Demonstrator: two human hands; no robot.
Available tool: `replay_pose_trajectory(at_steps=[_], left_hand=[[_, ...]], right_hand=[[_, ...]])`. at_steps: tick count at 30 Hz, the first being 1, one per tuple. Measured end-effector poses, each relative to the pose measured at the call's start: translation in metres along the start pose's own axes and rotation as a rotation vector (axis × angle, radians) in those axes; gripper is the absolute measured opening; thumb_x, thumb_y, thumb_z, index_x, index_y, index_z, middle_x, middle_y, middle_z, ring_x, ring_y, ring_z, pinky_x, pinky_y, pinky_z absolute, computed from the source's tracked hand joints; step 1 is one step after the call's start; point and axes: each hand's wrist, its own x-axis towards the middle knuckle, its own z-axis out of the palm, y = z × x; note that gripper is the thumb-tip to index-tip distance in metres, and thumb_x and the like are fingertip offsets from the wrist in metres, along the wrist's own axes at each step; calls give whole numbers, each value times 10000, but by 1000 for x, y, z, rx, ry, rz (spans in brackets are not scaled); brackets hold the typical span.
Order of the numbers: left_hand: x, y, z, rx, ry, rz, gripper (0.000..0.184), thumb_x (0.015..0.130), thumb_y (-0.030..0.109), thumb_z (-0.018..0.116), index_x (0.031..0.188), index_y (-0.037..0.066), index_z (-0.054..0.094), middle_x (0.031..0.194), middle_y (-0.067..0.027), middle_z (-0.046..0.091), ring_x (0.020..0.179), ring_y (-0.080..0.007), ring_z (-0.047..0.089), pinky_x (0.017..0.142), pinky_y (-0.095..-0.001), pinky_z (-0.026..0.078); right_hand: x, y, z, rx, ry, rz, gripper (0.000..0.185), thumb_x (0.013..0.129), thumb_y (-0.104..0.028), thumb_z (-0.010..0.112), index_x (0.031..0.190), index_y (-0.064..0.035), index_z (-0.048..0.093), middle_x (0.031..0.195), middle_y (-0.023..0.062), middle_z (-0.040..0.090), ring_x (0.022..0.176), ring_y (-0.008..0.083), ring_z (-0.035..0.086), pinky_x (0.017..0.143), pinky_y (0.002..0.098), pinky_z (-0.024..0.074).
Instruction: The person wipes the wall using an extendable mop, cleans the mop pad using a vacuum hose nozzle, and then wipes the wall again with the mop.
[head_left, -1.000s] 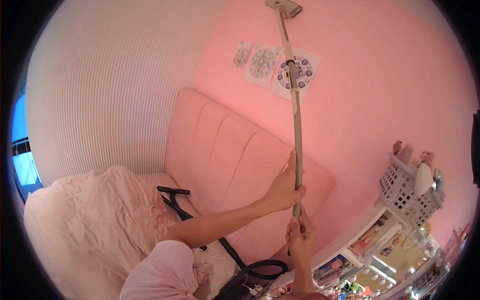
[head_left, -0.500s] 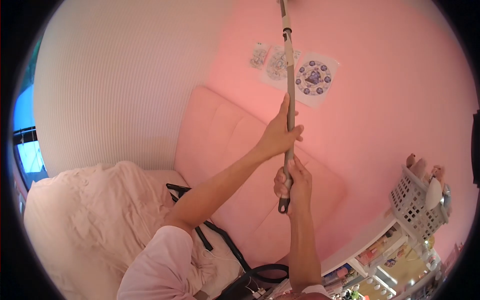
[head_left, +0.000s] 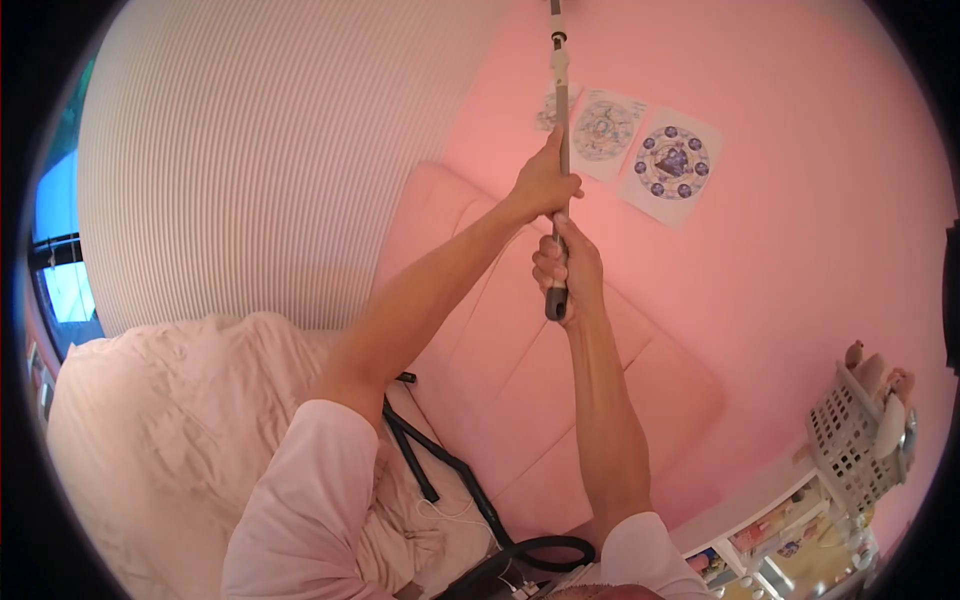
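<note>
A long grey telescopic pole (head_left: 562,108) rises nearly upright in front of me, and its far end runs out of the top of the view. My left hand (head_left: 544,185) is closed around the upper part of the grip, with one finger stretched along the shaft. Just below, my right hand (head_left: 576,262) wraps the pole close to its dark end cap, which has a hanging hole. What is fixed to the pole's top cannot be seen.
A pink padded headboard (head_left: 500,330) leans by the pink wall, where paper drawings (head_left: 668,165) hang. Rumpled bedding (head_left: 190,420) and a black tubular frame (head_left: 455,465) lie lower left. A grey basket (head_left: 850,430) stands on a white shelf unit (head_left: 740,525) at right.
Both hands and the pole have moved up and slightly left in view, with the right arm stretched farther out. The wall drawings now appear farther right. Both hands keep their hold.
</note>
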Motion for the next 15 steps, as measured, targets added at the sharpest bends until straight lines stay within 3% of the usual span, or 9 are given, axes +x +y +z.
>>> replay_pose_trajectory(at_steps=[6, 15], left_hand=[[47, -6, -21, 52, 25, 50, 946, 863, 18, 570, 1656, 50, 54, 1177, -270, 640, 877, -285, 773, 465, -354, 564], [107, -25, -50, 48, -17, 2, 936, 892, 10, 588, 1657, 50, 50, 1230, -243, 618, 836, -254, 765, 485, -349, 565]], right_hand=[[69, -1, -3, 102, -54, 23, 217, 1098, -296, 503, 1211, -125, 577, 624, -49, 467, 428, 52, 422, 378, 220, 389], [147, -4, -10, 151, -118, 66, 249, 1094, -337, 512, 1209, -123, 569, 658, -25, 516, 448, 70, 430, 403, 243, 390]])
